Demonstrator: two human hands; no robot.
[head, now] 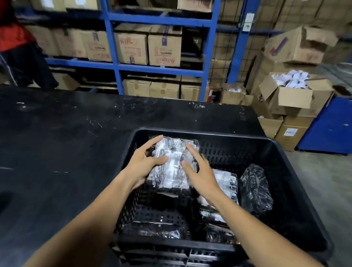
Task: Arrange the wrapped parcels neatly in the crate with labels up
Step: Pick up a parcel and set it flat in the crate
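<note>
A black slatted plastic crate [247, 142] sits on the right part of a black table [53, 141]. In its far left corner is a plastic-wrapped parcel [172, 163] with a white label facing up. My left hand [145, 163] grips its left side, thumb on top. My right hand [199, 171] rests flat on its right side, fingers spread. A second labelled parcel [226, 183] lies to the right, partly under my right forearm. A black wrapped parcel [255, 189] leans against the right wall. More wrapped parcels [155, 229] lie at the near end.
Blue shelving [160, 20] full of cardboard boxes stands behind the table. A person in red [2, 13] is at the far left. Open cardboard boxes [292, 94] and a blue cabinet [344, 127] stand on the floor to the right.
</note>
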